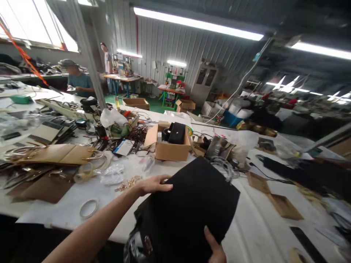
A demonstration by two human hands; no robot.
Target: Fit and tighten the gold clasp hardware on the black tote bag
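Observation:
A large black fabric piece (189,208) is held up in front of me over the white table's (255,223) near edge. My left hand (153,183) grips its upper left edge, thumb lying on the cloth. Low at the frame's bottom, my right hand (215,246) holds the piece's lower right edge; only the thumb and part of the palm show. A round metal fitting (148,245) glints at the cloth's lower left. Small gold chain parts (127,182) lie on the table just left of my left hand.
An open cardboard box (168,144) with black items stands behind the cloth. Brown card sheets (59,153), rings (88,208) and plastic bags clutter the left. Flat brown trays (283,204) lie on the right. A seated person (76,78) and a standing person (107,65) are far back.

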